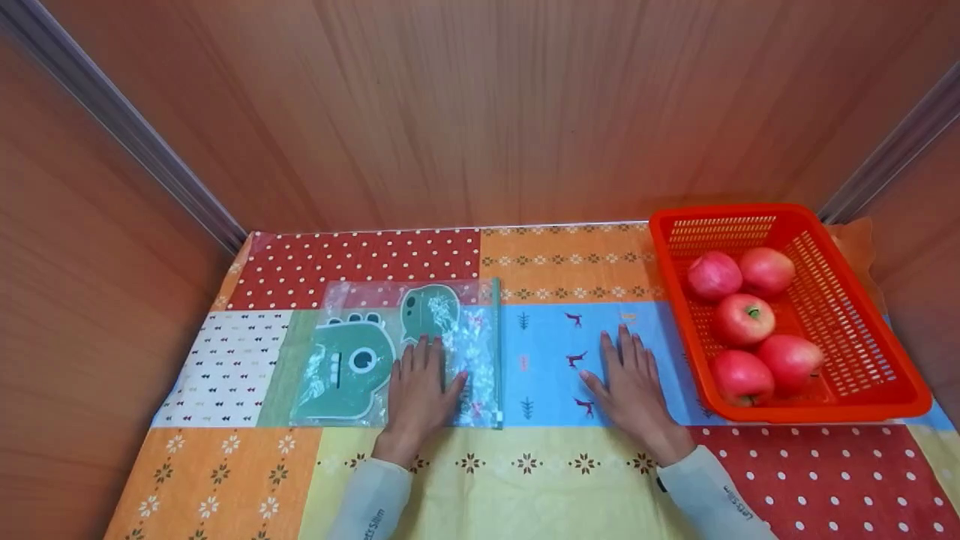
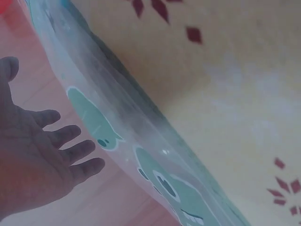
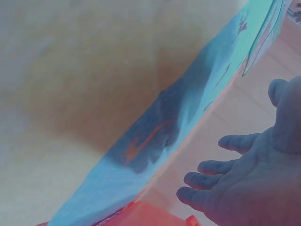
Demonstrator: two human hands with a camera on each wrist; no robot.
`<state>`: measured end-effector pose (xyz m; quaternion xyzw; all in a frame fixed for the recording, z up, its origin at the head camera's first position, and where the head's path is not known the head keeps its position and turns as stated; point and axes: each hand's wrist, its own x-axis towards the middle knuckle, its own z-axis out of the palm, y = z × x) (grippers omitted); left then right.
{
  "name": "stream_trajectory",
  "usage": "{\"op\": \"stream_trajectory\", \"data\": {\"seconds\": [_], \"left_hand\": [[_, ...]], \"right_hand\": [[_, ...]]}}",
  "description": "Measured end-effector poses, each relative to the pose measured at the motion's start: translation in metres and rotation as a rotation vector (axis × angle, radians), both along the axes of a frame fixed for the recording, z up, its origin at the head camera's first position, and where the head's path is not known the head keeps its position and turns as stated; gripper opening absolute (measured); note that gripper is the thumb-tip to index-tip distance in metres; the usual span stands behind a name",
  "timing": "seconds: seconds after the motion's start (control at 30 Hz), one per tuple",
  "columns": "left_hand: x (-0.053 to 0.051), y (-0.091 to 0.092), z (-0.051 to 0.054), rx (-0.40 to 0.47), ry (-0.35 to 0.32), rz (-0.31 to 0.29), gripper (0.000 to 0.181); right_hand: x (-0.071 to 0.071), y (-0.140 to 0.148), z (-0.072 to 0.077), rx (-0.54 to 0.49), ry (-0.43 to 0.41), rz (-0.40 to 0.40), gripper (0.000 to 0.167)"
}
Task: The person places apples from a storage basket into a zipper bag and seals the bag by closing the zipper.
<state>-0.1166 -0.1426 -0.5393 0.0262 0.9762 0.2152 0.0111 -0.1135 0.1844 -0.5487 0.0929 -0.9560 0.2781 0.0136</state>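
A clear zip bag point(image 1: 480, 337) printed with a green cartoon figure point(image 1: 349, 375) lies flat on the patterned cloth. My left hand point(image 1: 418, 394), palm down with fingers spread, is over the bag's lower right part; in the left wrist view that hand point(image 2: 42, 150) has its fingers extended beside the bag point(image 2: 127, 117). To the right, my right hand point(image 1: 634, 390) is over the cloth's blue patch point(image 1: 540, 375), fingers straight and holding nothing. The right wrist view shows this hand point(image 3: 249, 165) with its palm visible. Whether either palm touches the surface cannot be told.
A red-orange plastic basket point(image 1: 814, 411) stands at the right, with several red apples point(image 1: 744, 319) along its left side. Wooden panels point(image 1: 480, 112) rise behind the cloth and at both sides. The cloth point(image 1: 465, 480) has patches of different colours.
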Motion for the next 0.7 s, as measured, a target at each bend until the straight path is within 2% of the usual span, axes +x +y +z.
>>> {"op": "stream_trajectory", "data": {"seconds": [0.07, 0.2, 0.33, 0.53, 0.7], "left_hand": [[0.000, 0.005, 0.000, 0.000, 0.008, -0.009, 0.077], [0.000, 0.016, 0.000, -0.011, 0.011, -0.018, 0.077], [0.000, 0.026, 0.002, -0.012, -0.014, -0.007, 0.079], [0.000, 0.040, 0.003, 0.002, -0.065, 0.015, 0.079], [0.000, 0.049, 0.000, 0.008, -0.046, 0.015, 0.077]], "right_hand": [[0.000, -0.004, -0.001, -0.005, 0.012, 0.002, 0.073], [-0.001, -0.011, 0.000, 0.000, -0.019, 0.001, 0.076], [-0.001, -0.018, 0.001, -0.004, -0.041, 0.000, 0.075], [0.001, -0.027, 0.001, -0.009, -0.014, 0.002, 0.071], [0.001, -0.032, -0.001, -0.019, -0.003, 0.002, 0.070]]}}
